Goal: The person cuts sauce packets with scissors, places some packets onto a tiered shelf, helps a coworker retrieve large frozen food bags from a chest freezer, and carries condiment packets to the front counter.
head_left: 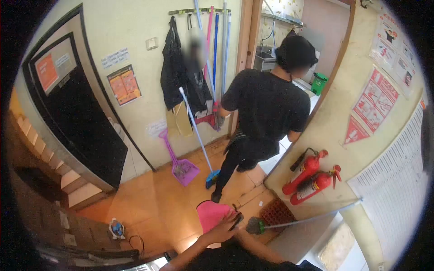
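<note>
My left hand (pixel 220 231) reaches in from the lower left, its fingers bent over the edge of a bright pink, cloth-like item (pixel 211 216). My right hand (pixel 238 222) meets it from the right, close to a thin black strap-like piece (pixel 236 217). The two hands overlap, so part of the right fingers is hidden. What exactly the pink item is, I cannot make out. Just to the right of my hands is a green and grey brush head (pixel 256 225) on a long pale handle.
A person in black (pixel 271 108) stands at the doorway, back turned. Two fire extinguishers (pixel 312 183) are by the right wall near a red crate (pixel 276 214). A purple dustpan (pixel 185 171), a blue broom (pixel 212 179) and hanging mops (pixel 217 122) line the far wall. A dark door (pixel 81 108) is left.
</note>
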